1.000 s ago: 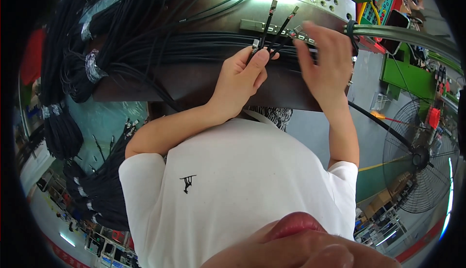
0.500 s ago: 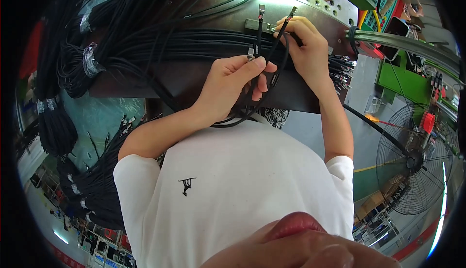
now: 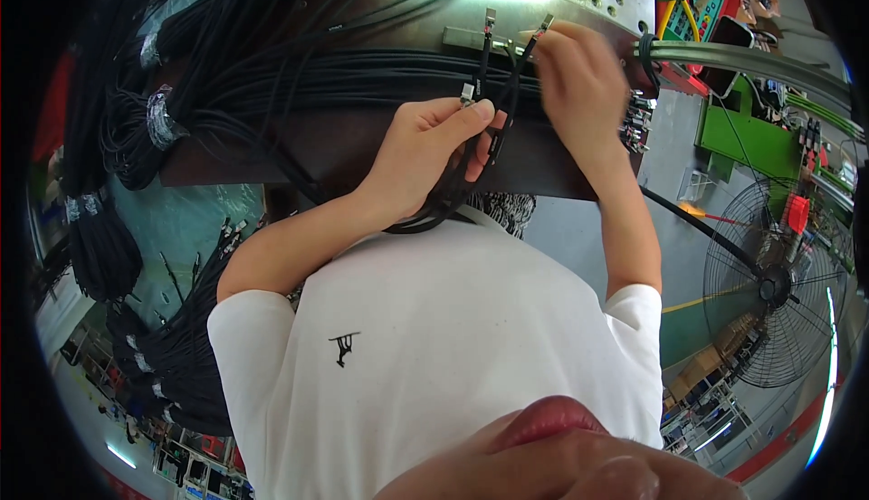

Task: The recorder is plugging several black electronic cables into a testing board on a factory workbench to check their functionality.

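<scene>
L hand (image 3: 434, 145) is closed round slim black cables (image 3: 484, 64) w/ silver rectangular metal plugs (image 3: 490, 19); pinching below the ends prob. keeps plugs splayed & reachable. R hand (image 3: 584, 88) is blurred by the rightmost upright plug; can't tell if it's gripping. Held cables stand over the dark brown tabletop's (image 3: 552, 174) front edge, slack drooping past it. Behind: thick black cable bundle (image 3: 380, 70) lying lengthwise, clear film wrap (image 3: 161, 118) nr left edge prob. keeping strands together.
</scene>
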{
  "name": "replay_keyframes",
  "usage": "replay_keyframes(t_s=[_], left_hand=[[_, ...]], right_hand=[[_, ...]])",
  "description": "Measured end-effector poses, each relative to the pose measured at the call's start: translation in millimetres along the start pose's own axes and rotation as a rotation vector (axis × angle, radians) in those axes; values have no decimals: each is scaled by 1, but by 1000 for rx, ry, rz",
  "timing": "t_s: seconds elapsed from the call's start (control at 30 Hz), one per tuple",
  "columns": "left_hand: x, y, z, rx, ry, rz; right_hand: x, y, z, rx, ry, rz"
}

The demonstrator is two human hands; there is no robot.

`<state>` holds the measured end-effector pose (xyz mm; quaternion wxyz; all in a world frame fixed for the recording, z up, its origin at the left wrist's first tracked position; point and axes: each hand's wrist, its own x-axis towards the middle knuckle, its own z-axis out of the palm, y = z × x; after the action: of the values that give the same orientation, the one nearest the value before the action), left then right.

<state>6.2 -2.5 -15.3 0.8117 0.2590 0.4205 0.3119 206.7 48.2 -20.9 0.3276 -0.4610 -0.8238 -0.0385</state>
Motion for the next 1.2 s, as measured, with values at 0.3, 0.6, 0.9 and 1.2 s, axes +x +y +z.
replay_keyframes(t_s=[0.3,0.6,0.9,1.2], left_hand=[[0,5,4,161,9,190],[-2,9,1,180,-48,126],[-4,11,4,155,-96,124],[3,18,6,231,-120,127]], right_hand=[[-9,2,4,345,-1,362],[-14,4,15,331,-78,289],[-9,5,13,454,-143,403],[-4,15,-10,95,-138,91]])
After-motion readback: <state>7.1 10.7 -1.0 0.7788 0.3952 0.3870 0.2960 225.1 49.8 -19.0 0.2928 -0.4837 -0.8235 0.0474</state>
